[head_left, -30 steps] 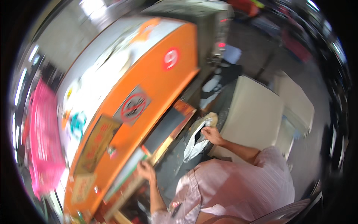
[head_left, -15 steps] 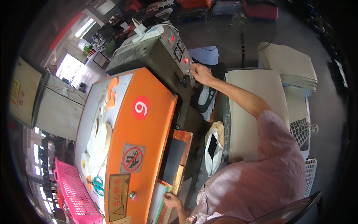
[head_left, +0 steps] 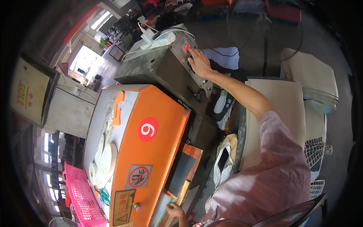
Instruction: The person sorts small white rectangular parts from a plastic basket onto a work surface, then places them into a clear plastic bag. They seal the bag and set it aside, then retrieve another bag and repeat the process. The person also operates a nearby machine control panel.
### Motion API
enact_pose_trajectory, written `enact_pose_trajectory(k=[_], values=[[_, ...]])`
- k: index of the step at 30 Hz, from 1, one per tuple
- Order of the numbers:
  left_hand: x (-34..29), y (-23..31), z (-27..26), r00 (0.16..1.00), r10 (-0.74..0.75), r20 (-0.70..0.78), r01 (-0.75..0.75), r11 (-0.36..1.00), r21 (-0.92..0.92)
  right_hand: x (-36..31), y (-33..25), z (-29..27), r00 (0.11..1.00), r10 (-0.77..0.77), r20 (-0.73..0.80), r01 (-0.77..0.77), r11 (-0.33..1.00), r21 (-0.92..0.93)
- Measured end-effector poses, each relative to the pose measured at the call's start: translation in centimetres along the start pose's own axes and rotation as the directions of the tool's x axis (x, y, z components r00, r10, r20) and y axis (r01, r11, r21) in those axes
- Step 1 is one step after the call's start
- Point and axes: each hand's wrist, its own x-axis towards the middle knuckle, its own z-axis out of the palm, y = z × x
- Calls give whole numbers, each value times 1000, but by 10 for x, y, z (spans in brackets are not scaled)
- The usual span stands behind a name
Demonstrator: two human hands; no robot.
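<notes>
My right hand (head_left: 200, 63) reaches out to the grey control panel (head_left: 178, 46) on the dark metal box, its fingers spread over the buttons just below a red lit display. A black knob (head_left: 199, 95) sticks out lower on the box. Near the bottom of the view, my left hand (head_left: 174, 210) is closed, fingers curled at the edge of a wooden strip (head_left: 183, 192) beside a green-edged panel; what it may hold is hidden. Between the hands stands the orange machine housing (head_left: 151, 159), with a dark board in a reddish wooden frame (head_left: 196, 152) at its side.
On the housing's top lie an orange tape dispenser (head_left: 118, 109), white rolls (head_left: 107, 162) and teal scissors (head_left: 104, 196). A pink basket (head_left: 84, 196) stands at left. Large beige sheets (head_left: 274, 109) are stacked at right, near an open white bag (head_left: 226, 160) and a standing fan (head_left: 264, 26).
My right hand has left the lower part of the panel and moved up it, with the fingers now spread instead of pinched. My left hand stays by the wooden strip. The view has shifted slightly.
</notes>
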Motion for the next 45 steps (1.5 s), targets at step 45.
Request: enact_pose_trajectory(k=[45], values=[[1, -9, 7, 998, 7, 69, -11, 999, 52, 17, -10, -10, 978, 120, 171, -103, 989, -103]])
